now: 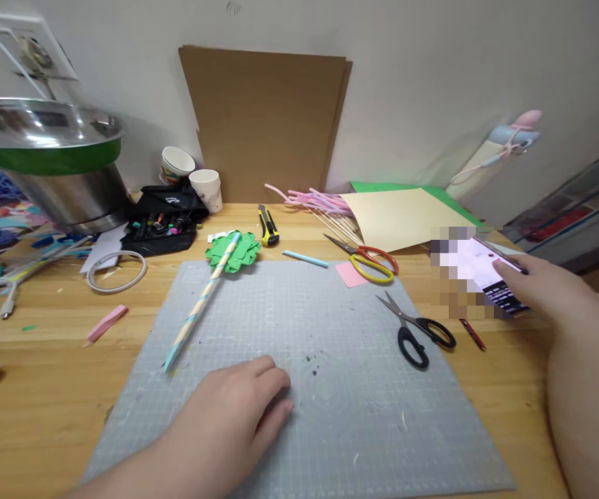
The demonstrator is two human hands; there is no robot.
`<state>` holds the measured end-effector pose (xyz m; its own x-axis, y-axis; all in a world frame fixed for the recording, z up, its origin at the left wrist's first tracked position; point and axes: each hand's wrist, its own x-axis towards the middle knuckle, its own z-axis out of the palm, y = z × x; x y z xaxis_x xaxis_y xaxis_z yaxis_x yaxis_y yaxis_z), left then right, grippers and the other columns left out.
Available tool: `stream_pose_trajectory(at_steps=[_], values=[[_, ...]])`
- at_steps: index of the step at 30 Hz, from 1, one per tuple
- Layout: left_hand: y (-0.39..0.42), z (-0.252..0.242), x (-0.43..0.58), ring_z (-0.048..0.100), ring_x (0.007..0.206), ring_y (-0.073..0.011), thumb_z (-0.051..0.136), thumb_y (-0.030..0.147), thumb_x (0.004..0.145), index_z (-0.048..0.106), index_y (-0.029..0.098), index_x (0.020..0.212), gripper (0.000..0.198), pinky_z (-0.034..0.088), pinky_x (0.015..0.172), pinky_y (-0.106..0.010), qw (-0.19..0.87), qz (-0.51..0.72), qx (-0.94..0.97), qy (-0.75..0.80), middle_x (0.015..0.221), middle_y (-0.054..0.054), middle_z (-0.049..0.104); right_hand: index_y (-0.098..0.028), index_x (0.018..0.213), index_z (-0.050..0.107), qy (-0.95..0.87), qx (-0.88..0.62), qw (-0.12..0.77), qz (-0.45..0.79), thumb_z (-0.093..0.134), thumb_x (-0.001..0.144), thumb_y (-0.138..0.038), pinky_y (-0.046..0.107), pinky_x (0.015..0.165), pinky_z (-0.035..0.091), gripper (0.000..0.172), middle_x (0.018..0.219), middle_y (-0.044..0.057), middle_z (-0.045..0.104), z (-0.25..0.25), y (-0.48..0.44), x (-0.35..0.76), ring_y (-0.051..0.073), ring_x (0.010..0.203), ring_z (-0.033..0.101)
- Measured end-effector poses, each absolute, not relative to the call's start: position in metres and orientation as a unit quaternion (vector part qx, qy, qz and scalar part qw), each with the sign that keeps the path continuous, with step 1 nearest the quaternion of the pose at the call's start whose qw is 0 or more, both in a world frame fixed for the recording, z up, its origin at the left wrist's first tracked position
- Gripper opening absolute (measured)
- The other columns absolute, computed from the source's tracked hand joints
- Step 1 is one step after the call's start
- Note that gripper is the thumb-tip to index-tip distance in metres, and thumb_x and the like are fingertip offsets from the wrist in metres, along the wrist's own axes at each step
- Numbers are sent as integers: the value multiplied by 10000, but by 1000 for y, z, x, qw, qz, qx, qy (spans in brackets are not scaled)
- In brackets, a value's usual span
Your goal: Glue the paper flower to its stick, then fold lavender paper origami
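My left hand (242,409) rests on the grey cutting mat (341,443), holding nothing, its fingers loosely bent and the thumb apart. At the right, my right hand (543,284) is closed around a smartphone (496,277) with a lit screen, partly blurred out. Beyond my left hand, a striped paper stick (200,305) in cream and blue lies slanted on the mat, its far end over a green folded-paper piece (242,251). Black-handled scissors (408,326) lie spread on the mat's right side. A red-and-yellow-handled pair of scissors (377,263) lies across a pink paper square (350,274).
Against the wall lean brown cardboard sheets (268,125). A yellow utility knife (268,225), pink-tipped sticks (320,201) and cream paper (397,215) lie at the back. Left are a steel bowl (44,132), paper cups (206,190), a black pouch (164,222) and a white cable coil (117,272).
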<state>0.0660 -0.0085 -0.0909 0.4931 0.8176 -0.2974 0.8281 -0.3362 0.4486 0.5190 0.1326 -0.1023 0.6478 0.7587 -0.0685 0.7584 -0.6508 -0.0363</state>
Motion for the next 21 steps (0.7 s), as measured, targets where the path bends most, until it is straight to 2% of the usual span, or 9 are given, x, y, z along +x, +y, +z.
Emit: stream_pose_trajectory(at_steps=[3,6,8,13,21], values=[[-8,-91,66,596,805,-206,412,292,928,607,234,940,204,448,702,-340,282,-10,818,502,889,-23,601,-260,1340,509,-432,-901,6,41,374,828,-576,577,938,381,617,1338,171,544,-103,134,521,430,1157,523],[-8,-91,66,596,811,-207,415,295,926,606,234,942,201,450,705,-340,282,-12,818,501,897,-25,602,-229,1299,549,-436,-899,12,36,471,789,-534,481,863,460,600,1265,178,597,-104,134,523,397,1082,576],[-8,-91,66,596,813,-209,419,296,924,605,235,940,197,450,703,-344,280,-13,819,501,900,-24,601,-234,1282,562,-436,-900,14,27,507,765,-529,495,835,465,598,1242,181,609,-105,135,525,407,1057,582],[-8,-91,65,593,805,-211,413,296,927,601,238,947,198,452,699,-354,281,-9,820,499,892,-17,595,-249,1286,554,-440,-898,5,15,535,738,-542,628,875,387,622,1258,193,597,-110,136,531,459,1078,555],[-8,-92,66,592,811,-212,418,293,925,598,236,935,188,447,698,-357,279,-13,818,502,895,-16,594,-282,1293,535,-428,-904,-4,14,517,724,-617,547,799,451,661,1297,170,576,-112,136,531,439,1115,543]])
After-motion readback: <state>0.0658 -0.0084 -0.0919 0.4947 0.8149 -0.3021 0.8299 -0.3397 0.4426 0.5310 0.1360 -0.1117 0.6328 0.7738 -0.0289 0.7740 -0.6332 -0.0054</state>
